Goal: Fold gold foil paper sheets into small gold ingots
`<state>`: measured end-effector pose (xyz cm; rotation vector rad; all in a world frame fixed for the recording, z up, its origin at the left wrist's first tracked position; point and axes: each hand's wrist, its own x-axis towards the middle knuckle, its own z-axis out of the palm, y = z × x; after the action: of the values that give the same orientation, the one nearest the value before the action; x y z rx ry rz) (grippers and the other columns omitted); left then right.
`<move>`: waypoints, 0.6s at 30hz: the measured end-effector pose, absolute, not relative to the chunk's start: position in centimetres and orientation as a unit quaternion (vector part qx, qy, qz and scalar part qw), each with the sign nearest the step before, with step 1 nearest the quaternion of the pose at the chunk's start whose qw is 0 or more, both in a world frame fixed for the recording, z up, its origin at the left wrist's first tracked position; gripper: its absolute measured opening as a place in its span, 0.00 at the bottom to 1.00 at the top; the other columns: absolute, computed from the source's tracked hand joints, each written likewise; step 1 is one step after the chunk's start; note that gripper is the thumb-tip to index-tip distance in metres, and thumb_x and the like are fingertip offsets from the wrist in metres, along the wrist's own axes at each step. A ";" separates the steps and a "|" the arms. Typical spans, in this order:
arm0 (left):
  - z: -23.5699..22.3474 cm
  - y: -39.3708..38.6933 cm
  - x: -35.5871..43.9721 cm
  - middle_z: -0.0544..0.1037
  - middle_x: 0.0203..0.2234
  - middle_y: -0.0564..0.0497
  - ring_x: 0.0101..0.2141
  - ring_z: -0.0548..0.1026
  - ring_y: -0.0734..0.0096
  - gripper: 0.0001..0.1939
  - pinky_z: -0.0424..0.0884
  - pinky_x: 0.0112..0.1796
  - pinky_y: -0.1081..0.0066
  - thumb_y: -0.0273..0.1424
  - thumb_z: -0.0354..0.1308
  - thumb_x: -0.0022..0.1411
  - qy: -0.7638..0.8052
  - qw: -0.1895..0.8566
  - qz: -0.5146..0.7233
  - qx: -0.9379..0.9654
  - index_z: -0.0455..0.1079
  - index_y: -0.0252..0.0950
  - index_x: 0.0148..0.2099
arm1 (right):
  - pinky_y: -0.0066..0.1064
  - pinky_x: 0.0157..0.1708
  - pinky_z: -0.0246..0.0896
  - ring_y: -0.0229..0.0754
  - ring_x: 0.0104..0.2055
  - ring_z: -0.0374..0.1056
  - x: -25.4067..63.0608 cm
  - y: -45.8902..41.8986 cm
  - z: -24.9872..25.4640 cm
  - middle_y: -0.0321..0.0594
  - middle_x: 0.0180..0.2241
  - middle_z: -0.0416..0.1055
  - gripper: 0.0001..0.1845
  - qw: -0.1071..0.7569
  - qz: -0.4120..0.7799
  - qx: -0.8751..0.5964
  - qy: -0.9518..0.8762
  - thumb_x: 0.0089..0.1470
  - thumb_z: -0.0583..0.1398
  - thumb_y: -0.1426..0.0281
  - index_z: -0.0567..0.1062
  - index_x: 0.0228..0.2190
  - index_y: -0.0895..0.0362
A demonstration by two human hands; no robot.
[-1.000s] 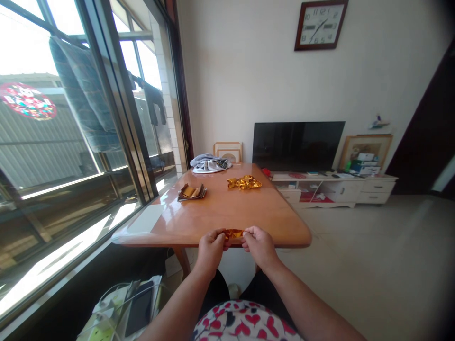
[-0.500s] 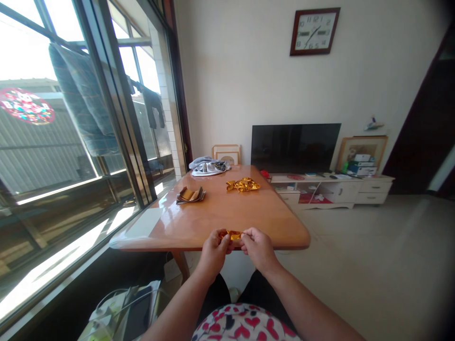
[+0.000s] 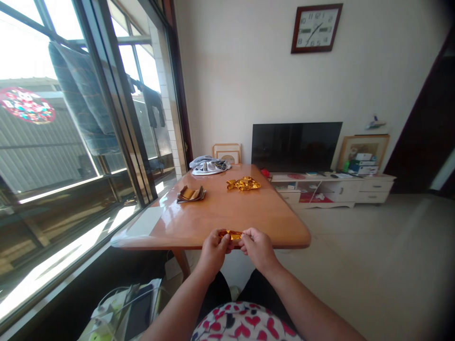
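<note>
Left hand [image 3: 214, 247] moved nearer right hand [image 3: 260, 245], both pinching gold foil [image 3: 235, 235].

At the near edge of the table [image 3: 263, 213], the left hand [image 3: 215, 245] and right hand [image 3: 259, 245] pinch a strip of gold foil [image 3: 235, 236] between them. A crumpled gold heap [image 3: 245, 183] lies toward the far right corner, a paper stack [image 3: 191, 193] near the left edge, and cloth [image 3: 209, 166] at the far left corner. Past the far right corner stands a television [image 3: 296, 148], below a wall clock [image 3: 316, 28].
</note>
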<state>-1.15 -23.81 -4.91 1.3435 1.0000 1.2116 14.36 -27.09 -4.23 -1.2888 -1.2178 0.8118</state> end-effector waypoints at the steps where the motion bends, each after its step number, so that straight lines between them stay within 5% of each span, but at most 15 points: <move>1: -4.9 -23.8 -1.1 0.81 0.30 0.46 0.29 0.79 0.67 0.22 0.73 0.31 0.70 0.42 0.63 0.61 0.413 0.513 0.502 0.561 0.68 0.31 0.49 | 0.28 0.22 0.64 0.41 0.23 0.71 14.4 -27.1 -4.3 0.40 0.25 0.78 0.11 0.559 0.342 -0.548 -0.519 0.55 0.57 0.63 0.74 0.29 0.56; 18: -4.8 -24.0 -1.0 0.81 0.29 0.45 0.28 0.79 0.68 0.21 0.73 0.31 0.71 0.42 0.63 0.60 0.415 0.514 0.500 0.559 0.70 0.31 0.47 | 0.28 0.23 0.64 0.40 0.23 0.70 14.4 -27.0 -4.3 0.38 0.23 0.76 0.10 0.564 0.363 -0.540 -0.508 0.55 0.57 0.63 0.74 0.31 0.56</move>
<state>-0.99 -24.04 -4.76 1.3443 0.9978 1.2020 14.35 -27.04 -4.33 -1.2694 -1.1962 0.8546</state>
